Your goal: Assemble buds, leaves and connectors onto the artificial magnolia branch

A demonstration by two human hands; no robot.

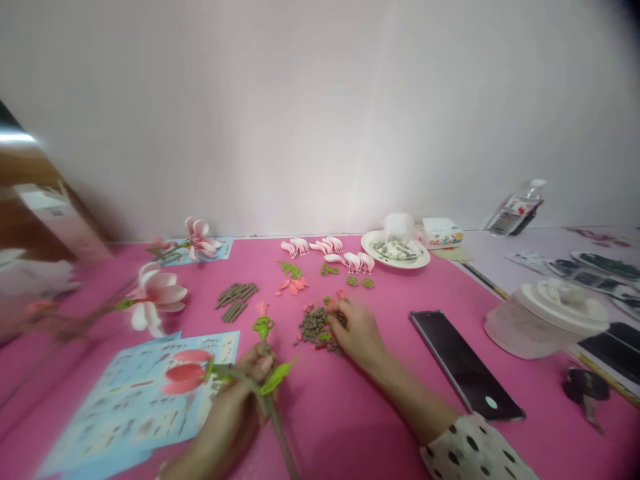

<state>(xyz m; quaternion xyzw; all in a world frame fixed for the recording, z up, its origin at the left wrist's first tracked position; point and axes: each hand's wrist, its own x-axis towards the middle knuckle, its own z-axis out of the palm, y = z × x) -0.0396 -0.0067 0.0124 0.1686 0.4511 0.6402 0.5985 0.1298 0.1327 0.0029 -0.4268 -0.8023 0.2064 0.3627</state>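
Note:
My left hand [245, 393] is closed round a toy flower stem [273, 423] with a coral bud [187, 372], a green leaf [277, 378] and a green, pink-tipped piece [263, 325] standing up from it. Over a heap of small brown pieces [313, 325] my right hand [356, 330] reaches down, fingers bent and pressed together at the pile's right side. Whatever lies between those fingertips is hidden. Behind the heap are coral petals [294, 286], green leaf pieces [291, 269] and pale pink petals [359, 262]. Brown rods [237, 300] lie to the left.
Printed instruction sheets [145, 393] lie under the left forearm. Finished magnolia flowers [157, 297] stand at left. A plate [395, 257] with a plastic bag is at the back. On the right are a phone [465, 363], a lidded tub [545, 320] and a black object with a strap [585, 387].

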